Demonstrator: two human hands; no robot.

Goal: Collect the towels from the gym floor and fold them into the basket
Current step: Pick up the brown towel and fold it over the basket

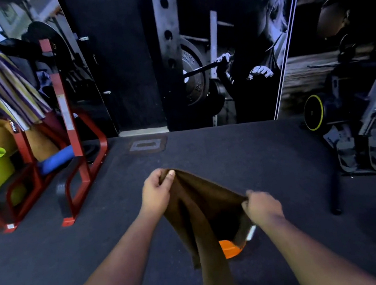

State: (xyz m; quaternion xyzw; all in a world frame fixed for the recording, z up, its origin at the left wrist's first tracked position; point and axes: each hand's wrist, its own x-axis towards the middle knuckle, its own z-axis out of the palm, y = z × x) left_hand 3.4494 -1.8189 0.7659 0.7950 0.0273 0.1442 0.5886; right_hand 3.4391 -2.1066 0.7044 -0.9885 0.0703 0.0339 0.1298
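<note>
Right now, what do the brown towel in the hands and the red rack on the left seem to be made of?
Brown towel: soft matte cloth, probably terry; it sags in folds between the left hand and right hand, though the weave is too blurred to confirm. Red rack: rigid painted metal by its straight square bars and slight sheen.

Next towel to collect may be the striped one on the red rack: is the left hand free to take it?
Probably not yet: the left hand grips the brown towel, and the striped towel hangs well off to the left.
</note>
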